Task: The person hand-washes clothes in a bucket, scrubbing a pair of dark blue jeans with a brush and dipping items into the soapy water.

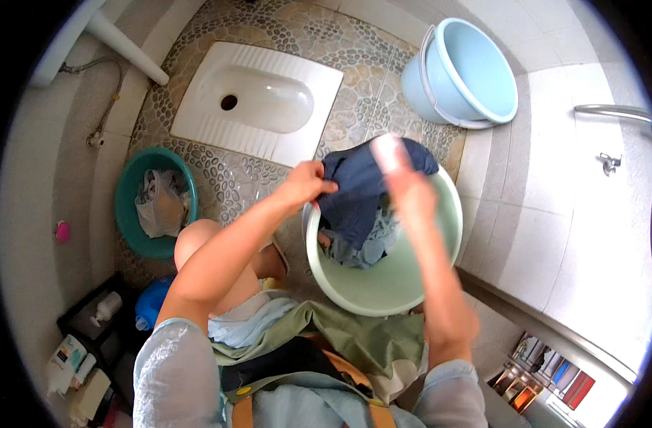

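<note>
Dark blue cloth (358, 174) lies draped over the far rim of a pale green bucket (369, 291) and hangs down into it. My left hand (310, 184) pinches the cloth at the bucket's left rim, thumb on top. Above the cloth's right part, my right hand (411, 192) is blurred by motion and holds a whitish object (388, 152), too smeared to name; whether it touches the cloth I cannot tell. Lower in the bucket sits a bunched grey-blue cloth (371, 246), partly covered by the dark one.
A white squat toilet (272, 139) is set in the pebble-patterned floor ahead. A light blue bucket (427, 91) stands at far right. To the left, a teal basin (124, 198) holds pale cloth (157, 214). Beside me are a blue bottle (153, 299) and a black shelf (85, 323).
</note>
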The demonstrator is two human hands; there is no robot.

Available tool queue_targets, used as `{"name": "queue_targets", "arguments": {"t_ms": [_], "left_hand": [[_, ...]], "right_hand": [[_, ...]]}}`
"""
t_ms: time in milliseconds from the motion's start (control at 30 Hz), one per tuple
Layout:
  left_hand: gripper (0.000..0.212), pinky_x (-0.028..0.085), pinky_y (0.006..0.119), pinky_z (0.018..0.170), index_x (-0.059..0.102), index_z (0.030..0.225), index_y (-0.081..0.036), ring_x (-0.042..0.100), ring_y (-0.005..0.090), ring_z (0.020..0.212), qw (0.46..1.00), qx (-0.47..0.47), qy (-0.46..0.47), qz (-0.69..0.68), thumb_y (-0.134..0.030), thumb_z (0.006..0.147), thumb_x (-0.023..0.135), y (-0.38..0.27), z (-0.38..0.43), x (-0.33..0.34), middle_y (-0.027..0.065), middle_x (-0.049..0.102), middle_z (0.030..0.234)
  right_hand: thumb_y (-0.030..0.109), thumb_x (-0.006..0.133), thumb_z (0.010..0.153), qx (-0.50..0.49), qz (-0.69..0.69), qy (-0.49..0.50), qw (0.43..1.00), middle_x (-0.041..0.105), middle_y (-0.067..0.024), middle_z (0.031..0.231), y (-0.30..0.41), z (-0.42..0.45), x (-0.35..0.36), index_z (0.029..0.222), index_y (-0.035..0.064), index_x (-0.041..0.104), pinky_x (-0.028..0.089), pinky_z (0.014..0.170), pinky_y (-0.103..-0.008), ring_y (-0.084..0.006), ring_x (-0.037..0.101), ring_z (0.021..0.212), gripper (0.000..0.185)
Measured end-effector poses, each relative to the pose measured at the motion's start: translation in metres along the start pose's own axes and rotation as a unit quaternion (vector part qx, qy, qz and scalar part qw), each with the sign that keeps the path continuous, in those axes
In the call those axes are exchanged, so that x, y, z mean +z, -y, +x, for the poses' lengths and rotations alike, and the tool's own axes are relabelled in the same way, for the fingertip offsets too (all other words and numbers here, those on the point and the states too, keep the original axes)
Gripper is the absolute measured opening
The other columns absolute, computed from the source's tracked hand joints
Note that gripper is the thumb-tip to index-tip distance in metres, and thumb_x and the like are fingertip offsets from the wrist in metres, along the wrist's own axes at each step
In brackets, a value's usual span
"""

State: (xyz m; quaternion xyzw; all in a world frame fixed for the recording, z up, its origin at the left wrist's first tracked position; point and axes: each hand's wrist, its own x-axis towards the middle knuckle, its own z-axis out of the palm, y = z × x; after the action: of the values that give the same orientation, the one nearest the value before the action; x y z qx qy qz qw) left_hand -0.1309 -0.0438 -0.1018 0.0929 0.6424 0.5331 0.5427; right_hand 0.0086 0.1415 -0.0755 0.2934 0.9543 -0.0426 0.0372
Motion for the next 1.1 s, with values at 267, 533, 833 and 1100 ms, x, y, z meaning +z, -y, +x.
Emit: {"name": "queue_targets", "arguments": {"t_ms": [267, 533, 833, 1100], "left_hand": [[0.03, 0.046, 0.03, 0.034, 0.043, 0.055, 0.001, 0.053, 0.0171, 0.042, 0.994, -0.014, 0.01, 0.107, -0.004, 0.066, 0.07, 0.004, -0.019, 0.014, 0.0089, 0.049, 0.054], [0.029, 0.047, 0.029, 0.04, 0.047, 0.055, 0.002, 0.059, 0.0182, 0.044, 0.96, -0.004, 0.086, 0.268, -0.011, 0.066, 0.071, -0.01, -0.021, 0.014, 0.012, 0.055, 0.051], [0.025, 0.049, 0.029, 0.051, 0.055, 0.061, 0.003, 0.062, 0.0164, 0.052, 0.929, -0.036, 0.101, 0.353, -0.016, 0.073, 0.066, -0.006, -0.027, -0.003, 0.0103, 0.061, 0.056], [0.028, 0.048, 0.034, 0.064, 0.06, 0.07, -0.002, 0.063, 0.0222, 0.063, 0.88, 0.01, 0.052, 0.472, -0.029, 0.072, 0.065, -0.003, -0.026, -0.008, 0.0075, 0.063, 0.06]], "right_hand": [[0.032, 0.051, 0.086, 0.109, 0.021, 0.042, 0.993, 0.059, -0.0159, 0.072, -0.042, 0.015, -0.042, 0.123, 0.0271, 0.048, 0.047, 0.059, -0.0384, -0.0279, 0.06, 0.064, 0.038], [0.034, 0.047, 0.087, 0.071, 0.163, 0.037, 0.983, 0.063, -0.015, 0.088, -0.081, 0.016, -0.014, 0.124, 0.0191, 0.047, 0.048, 0.06, -0.037, -0.0248, 0.062, 0.07, 0.04], [0.04, 0.052, 0.082, -0.077, -0.027, 0.026, 0.996, 0.058, -0.0143, 0.074, 0.025, -0.01, -0.002, 0.124, 0.0301, 0.044, 0.049, 0.057, -0.0412, -0.0289, 0.06, 0.061, 0.045], [0.038, 0.052, 0.082, -0.076, -0.018, 0.079, 0.994, 0.062, -0.0136, 0.076, 0.045, 0.009, -0.012, 0.12, 0.0267, 0.05, 0.048, 0.062, -0.0393, -0.0293, 0.062, 0.071, 0.04]]}}
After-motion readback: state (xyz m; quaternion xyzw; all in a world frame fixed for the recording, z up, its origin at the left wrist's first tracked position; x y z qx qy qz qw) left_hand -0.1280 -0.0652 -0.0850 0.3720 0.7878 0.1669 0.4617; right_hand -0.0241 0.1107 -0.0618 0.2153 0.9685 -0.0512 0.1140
